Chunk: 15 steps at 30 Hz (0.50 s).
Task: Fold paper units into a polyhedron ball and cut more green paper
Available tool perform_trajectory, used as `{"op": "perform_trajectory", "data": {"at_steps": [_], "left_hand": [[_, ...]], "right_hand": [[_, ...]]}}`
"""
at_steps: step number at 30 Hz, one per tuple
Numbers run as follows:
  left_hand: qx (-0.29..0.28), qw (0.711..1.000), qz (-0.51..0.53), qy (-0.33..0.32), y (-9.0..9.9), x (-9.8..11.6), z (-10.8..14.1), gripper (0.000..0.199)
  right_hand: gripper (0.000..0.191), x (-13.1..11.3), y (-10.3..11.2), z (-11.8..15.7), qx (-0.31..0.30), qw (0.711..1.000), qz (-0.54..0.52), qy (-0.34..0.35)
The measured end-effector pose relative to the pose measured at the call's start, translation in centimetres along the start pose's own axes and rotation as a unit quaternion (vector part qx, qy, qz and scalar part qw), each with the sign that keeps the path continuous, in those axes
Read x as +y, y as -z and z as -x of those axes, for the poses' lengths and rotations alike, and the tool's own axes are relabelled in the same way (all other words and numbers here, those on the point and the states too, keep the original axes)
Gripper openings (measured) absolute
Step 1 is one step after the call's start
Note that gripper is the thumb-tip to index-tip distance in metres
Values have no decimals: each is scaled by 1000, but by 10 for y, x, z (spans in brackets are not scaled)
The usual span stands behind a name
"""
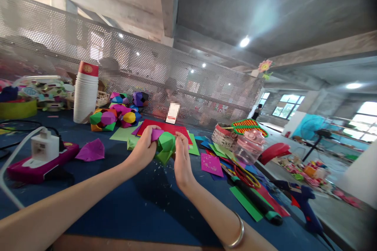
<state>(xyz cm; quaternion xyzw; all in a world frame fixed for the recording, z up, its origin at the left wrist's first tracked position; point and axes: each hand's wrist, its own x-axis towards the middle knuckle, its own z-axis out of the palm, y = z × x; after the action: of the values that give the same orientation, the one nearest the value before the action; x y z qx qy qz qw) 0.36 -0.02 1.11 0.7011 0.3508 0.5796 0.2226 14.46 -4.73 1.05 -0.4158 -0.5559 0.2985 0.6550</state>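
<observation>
Above the middle of the blue table, both hands are at a folded paper piece (165, 147), green with a purple part at its upper left. My left hand (145, 145) grips it from the left, its fingers over the purple part. From the right, my right hand (182, 159) has its fingers bent against the green side; some fingertips are hidden behind the paper. A loose purple folded piece (90, 150) lies on the table to the left. Behind the hands is a stack of coloured paper sheets (176, 127), red on top.
Finished-looking multicoloured paper balls (110, 118) and a stack of paper cups (85, 98) stand at the back left. A power strip (44, 162) lies left. Scissors (247, 175), a black-handled cutter (256, 196), a clear pink-lidded jar (249, 147) and a glue gun (303, 200) are on the right.
</observation>
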Motion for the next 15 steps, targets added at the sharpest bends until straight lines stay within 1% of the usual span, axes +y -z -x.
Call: {"op": "perform_trajectory", "data": {"at_steps": [3,5,7,9,11,12,13,15], "left_hand": [[6,999,18,27,2,-3,-4,31],[7,999,30,38,3,-4,-5,29],[1,998,45,43,3,-4,-5,28],[-14,997,60,43,3,-4,-5,29],[-32,996,72,37,3,-2,-5,31],[-39,996,76,33,4,-1,-5,32],[-45,995,81,27,6,1,-5,34],[-60,993,96,23,10,6,-5,44]], "right_hand": [[44,3,1,-3,16,995,-66,-79],[45,1,-1,-3,7,982,-114,-150],[51,-3,-3,-3,-31,962,-163,-219],[58,-9,-3,-3,-83,936,-206,-272],[58,-15,-3,-3,-127,913,-235,-309],[56,-17,-2,-3,-136,905,-245,-321],[53,-18,-2,-4,-133,901,-253,-325],[47,-19,-1,-6,-110,903,-264,-320]]}}
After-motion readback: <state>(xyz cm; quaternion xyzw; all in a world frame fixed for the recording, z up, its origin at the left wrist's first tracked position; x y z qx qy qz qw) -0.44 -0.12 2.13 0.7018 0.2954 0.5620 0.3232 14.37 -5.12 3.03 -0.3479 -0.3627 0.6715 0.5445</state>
